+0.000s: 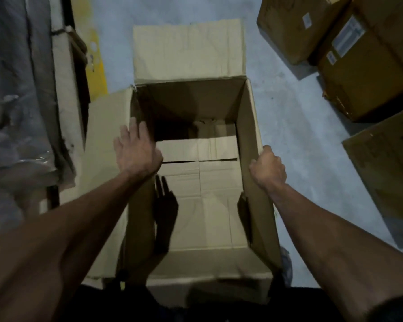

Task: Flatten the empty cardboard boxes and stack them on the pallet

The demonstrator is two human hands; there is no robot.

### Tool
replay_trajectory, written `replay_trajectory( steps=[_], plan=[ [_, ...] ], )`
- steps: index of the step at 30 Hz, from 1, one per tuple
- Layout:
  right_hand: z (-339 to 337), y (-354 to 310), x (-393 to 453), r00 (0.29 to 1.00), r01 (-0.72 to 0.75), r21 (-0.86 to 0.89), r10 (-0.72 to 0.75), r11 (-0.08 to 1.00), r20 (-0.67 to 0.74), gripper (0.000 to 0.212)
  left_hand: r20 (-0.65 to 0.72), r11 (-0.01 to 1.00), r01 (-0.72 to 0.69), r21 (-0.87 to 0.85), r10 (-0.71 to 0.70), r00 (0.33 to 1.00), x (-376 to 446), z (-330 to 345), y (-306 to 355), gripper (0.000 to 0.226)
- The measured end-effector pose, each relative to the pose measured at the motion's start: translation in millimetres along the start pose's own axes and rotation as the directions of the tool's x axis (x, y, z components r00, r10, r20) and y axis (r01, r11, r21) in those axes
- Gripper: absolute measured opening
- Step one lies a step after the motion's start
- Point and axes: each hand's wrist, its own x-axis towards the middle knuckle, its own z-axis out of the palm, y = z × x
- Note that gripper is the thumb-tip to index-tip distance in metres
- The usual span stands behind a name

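Note:
A large empty cardboard box stands open on the floor below me, its far flap laid back and its left flap folded outward. My left hand hovers with straight fingers over the box's left wall, casting a shadow on the inside. My right hand grips the top edge of the right wall, fingers curled over it. The box's bottom flaps look closed, with a seam across the middle.
Several closed brown boxes with labels stand at the upper right, and another box at the right edge. Plastic-wrapped goods and flat cardboard fill the left side. Grey floor shows right of the open box.

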Motion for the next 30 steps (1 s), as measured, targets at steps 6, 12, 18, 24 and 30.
replay_trajectory(
  steps=[6,12,18,24,30],
  plan=[
    [9,31,-37,0.998,-0.03,-0.02,0.031,0.999,0.051,0.029,0.202,0.923,0.262,-0.281,-0.21,0.957,-65,32,-47,0.076],
    [20,51,-59,0.992,-0.094,0.02,0.092,0.995,0.081,0.026,0.415,0.758,0.459,-0.464,-0.271,0.868,-81,53,-69,0.037],
    [3,46,-55,0.984,-0.053,0.038,0.046,0.998,0.174,0.036,0.402,0.672,0.446,-0.591,-0.233,0.885,-75,45,-66,0.028],
    [-41,30,-60,0.997,-0.015,0.086,0.008,0.996,0.077,0.028,0.38,0.635,0.443,-0.633,-0.244,0.892,-59,11,-67,0.037],
    [-87,18,-86,0.999,0.051,0.124,-0.048,0.991,-0.026,0.015,0.318,0.604,0.387,-0.697,-0.223,0.921,-74,-51,-63,0.025]
  ],
)
